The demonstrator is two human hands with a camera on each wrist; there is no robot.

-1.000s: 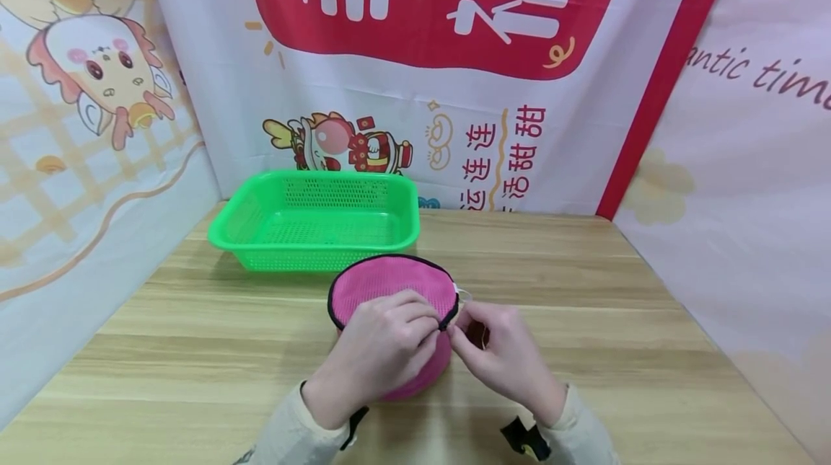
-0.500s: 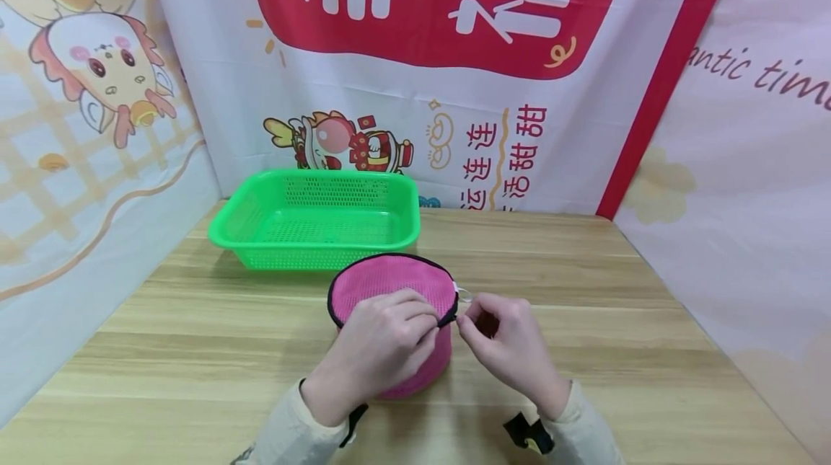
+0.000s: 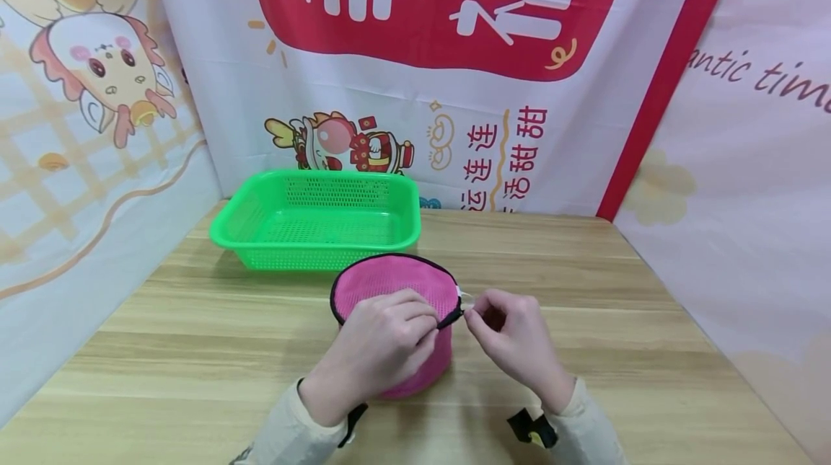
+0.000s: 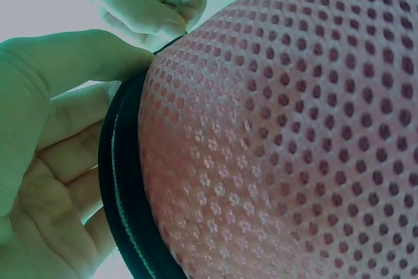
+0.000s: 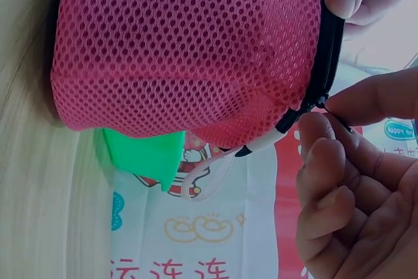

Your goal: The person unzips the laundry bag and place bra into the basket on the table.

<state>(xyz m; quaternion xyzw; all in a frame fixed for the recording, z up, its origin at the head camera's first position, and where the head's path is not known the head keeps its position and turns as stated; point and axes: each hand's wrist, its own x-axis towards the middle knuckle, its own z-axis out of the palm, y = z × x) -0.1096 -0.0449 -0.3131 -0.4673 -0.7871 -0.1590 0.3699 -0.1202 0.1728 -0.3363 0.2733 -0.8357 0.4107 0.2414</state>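
A round pink mesh laundry bag point(image 3: 389, 281) with a black zipper rim stands upright on the table. My left hand point(image 3: 383, 339) pinches the black zipper edge point(image 4: 124, 161) at the bag's front right, thumb on the mesh side in the left wrist view. My right hand point(image 3: 516, 331) pinches the small dark zipper pull point(image 5: 320, 101) between thumb and forefinger at the rim's right side. A white loop point(image 5: 208, 173) hangs from the rim close to the pull. What the bag holds, if anything, is hidden.
A green perforated plastic basket point(image 3: 314, 257) stands behind the bag at the back left. The wooden table point(image 3: 584, 292) stretches to both sides. Printed cloth hangings point(image 3: 415, 90) enclose the back and sides.
My right hand has slid rightward and slightly back along the rim, carrying the zipper pull towards the white loop. The left hand keeps its hold in nearly the same place.
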